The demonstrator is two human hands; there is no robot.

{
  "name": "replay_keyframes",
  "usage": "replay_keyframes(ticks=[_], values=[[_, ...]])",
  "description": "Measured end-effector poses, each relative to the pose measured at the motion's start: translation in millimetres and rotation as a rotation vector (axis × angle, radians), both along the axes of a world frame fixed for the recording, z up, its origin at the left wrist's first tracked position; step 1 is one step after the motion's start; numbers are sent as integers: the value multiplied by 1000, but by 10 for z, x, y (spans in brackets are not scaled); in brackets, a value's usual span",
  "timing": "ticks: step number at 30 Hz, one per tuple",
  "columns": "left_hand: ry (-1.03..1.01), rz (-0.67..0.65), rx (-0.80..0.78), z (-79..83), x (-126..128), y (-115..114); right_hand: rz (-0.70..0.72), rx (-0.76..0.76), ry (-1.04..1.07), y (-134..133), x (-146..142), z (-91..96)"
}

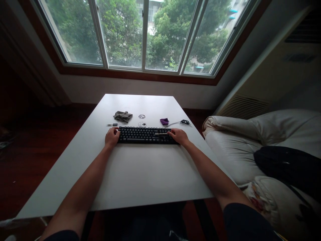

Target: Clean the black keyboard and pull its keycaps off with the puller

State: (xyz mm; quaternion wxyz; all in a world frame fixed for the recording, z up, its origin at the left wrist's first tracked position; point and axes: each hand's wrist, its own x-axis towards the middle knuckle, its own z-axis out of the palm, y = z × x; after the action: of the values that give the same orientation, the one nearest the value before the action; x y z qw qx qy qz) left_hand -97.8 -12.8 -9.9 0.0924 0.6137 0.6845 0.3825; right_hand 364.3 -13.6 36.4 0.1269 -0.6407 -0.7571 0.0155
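A black keyboard [140, 135] lies flat on the white table [147, 167]. At its left end my left hand [112, 136] is closed on the edge, thumb toward the keys. Over its right part my right hand [177, 135] pinches a slim pale stick-like tool [162, 134]. That tool points left across the keys; its exact kind is too small to make out. Beside my left hand, a small wire tool with a dark middle [114, 124] rests on the table. A black cable [184, 122] coils beyond my right hand, its thin lead running to the keyboard's back edge.
Behind the keyboard are a crumpled grey cloth [122, 116], a folded purple cloth [164, 121] and two small round items [141, 116], one nearer the keyboard. A pale sofa [233, 150] with a dark bag [288, 165] stands right of the table. Windows [125, 36] are ahead.
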Motion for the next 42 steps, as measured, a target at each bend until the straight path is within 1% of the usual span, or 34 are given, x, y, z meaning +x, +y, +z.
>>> replay_keyframes(ticks=[3, 7, 10, 13, 19, 22, 24, 27, 33, 36, 39, 42], values=[[-8, 58, -33, 7, 3, 46, 23, -1, -5, 42, -106, 5], [-2, 82, -113, 17, -38, 163, 26, -11, -19, 95, -338, 14], [6, 74, -163, 33, -116, 280, 4, -32, -13, 114, -463, 31], [23, 26, -177, 44, -181, 348, -11, -73, -5, 105, -482, 55], [20, -19, -109, 15, -190, 283, -27, -90, -33, 89, -378, 79], [6, -50, -104, 1, -191, 264, -4, -72, -29, 102, -428, 53], [0, -76, -106, 0, -200, 264, 35, -52, -33, 111, -530, 32], [-8, -106, -110, 9, -210, 258, 91, -33, -48, 127, -765, 28], [7, -126, -112, 45, -196, 217, 141, -69, -79, 190, -1316, 139], [49, -132, -116, 66, -181, 200, 175, -87, -81, 215, -1507, 179], [61, -148, -97, 82, -169, 187, 176, -106, -79, 234, -1533, 199], [46, -144, -92, 87, -163, 182, 156, -128, -91, 258, -1385, 218]])
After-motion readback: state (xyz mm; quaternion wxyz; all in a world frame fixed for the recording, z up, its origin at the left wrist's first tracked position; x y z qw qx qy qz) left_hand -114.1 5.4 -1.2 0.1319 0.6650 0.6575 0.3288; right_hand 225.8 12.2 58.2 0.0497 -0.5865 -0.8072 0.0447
